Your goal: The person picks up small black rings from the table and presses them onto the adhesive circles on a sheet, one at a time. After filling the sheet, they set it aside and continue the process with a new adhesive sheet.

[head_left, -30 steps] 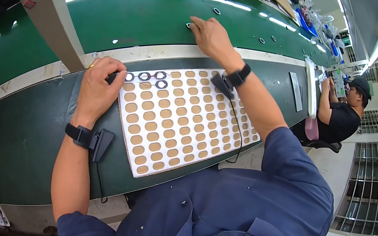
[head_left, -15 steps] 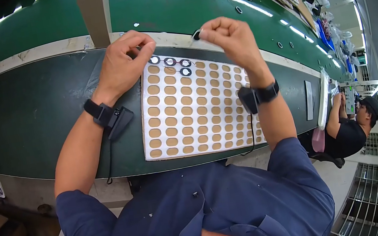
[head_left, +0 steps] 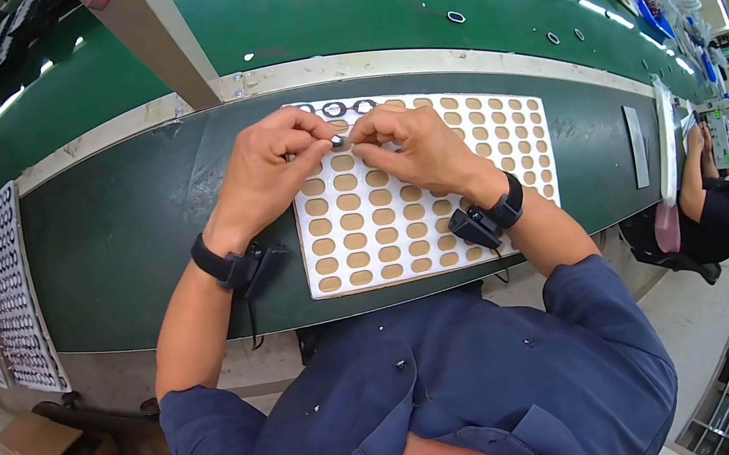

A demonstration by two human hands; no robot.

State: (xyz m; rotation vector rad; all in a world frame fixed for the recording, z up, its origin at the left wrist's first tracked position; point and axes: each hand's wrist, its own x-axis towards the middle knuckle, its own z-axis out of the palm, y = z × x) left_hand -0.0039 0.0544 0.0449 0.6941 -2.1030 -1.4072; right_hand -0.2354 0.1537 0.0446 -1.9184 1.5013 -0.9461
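A white tray (head_left: pixel 434 247) with rows of oval tan recesses lies on the dark green bench before me. Several dark ring-shaped parts (head_left: pixel 334 110) with pale centres sit in its far row. Over the far left part of the tray, my left hand (head_left: pixel 269 171) is closed in a pinch on a small dark oval part (head_left: pixel 337 142). My right hand (head_left: pixel 414 146) is closed close beside it, thumb and index finger together at the part's right side. What lies between those right fingertips is too small to make out.
Filled trays (head_left: pixel 10 290) stand at the far left. Beyond a pale ledge (head_left: pixel 317 71), a green belt (head_left: pixel 298 15) carries a few loose oval rings (head_left: pixel 456 17). A post (head_left: pixel 157 45) rises from the ledge. At the right, another person (head_left: pixel 719 189) sits near a metal strip (head_left: pixel 637 145).
My right hand has come left and nearer to me, bringing the small part to my left hand. The two hands, apart before, now meet over the tray. The view has shifted slightly.
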